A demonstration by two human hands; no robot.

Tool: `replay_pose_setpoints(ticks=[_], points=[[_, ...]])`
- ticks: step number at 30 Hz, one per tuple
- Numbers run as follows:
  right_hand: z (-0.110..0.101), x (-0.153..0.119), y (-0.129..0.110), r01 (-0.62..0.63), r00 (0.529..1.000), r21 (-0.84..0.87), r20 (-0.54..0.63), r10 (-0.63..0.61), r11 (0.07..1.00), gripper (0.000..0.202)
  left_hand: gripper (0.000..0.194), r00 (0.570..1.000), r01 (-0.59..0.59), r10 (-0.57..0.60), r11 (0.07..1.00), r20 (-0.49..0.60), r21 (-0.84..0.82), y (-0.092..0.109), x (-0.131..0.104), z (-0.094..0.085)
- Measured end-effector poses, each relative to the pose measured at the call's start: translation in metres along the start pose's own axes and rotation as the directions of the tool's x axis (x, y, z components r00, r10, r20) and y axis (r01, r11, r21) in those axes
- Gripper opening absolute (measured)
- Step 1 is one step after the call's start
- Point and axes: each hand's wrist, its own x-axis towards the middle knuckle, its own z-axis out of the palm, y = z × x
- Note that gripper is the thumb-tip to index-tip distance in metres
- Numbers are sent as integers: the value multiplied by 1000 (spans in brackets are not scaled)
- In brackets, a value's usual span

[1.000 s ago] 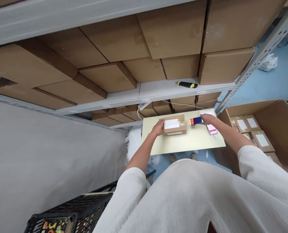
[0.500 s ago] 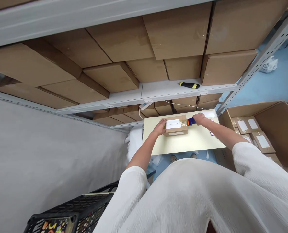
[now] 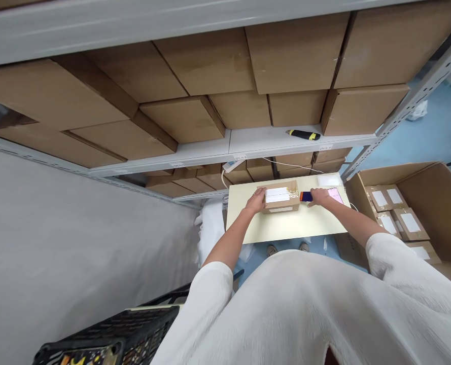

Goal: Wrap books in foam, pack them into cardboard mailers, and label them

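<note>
The right hand (image 3: 318,196) has its fingers wrapped around a dark blue and orange tool (image 3: 306,196), its orange end just beside the taped box (image 3: 288,202). The left hand (image 3: 256,201) lies against that box's left end; whether its fingers grip, I cannot tell. The box sits on a pale yellow table (image 3: 278,229), a lit phone (image 3: 336,194) near the right hand. Right of the table stands a large open carton (image 3: 440,208) of labelled boxes (image 3: 411,223).

Left grip (image 3: 257,201) — on 1 box (image 3: 282,204).
</note>
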Motion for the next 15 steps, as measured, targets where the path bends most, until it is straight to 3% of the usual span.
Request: replay_pose_setpoints(ticks=[2, 5, 7, 9, 11, 15], points=[[-1, -13, 17, -85, 996, 117, -15, 87, 989, 67, 90, 1000, -19, 19, 1000, -4, 8, -2, -1, 1], [-12, -36, 36, -140, 968, 299, -159, 194, 944, 64, 88, 996, -88, 87, 993, 25, 83, -6, 0, 1], [-27, -50, 39, -67, 941, 361, -288, 179, 930, 55, 86, 991, -132, 128, 982, 40, 139, -8, 1, 0], [-49, -59, 34, 83, 897, 357, -434, 87, 930, 48, 83, 988, -157, 152, 972, 43, 175, -9, 1, -1], [-78, -60, 20, 246, 817, 294, -575, -35, 923, 47, 81, 985, -173, 168, 966, 41, 193, -9, 1, -1], [-140, -39, -24, 477, 601, 104, -763, -238, 873, 48, 78, 985, -174, 170, 963, 36, 208, -9, -1, 1]])
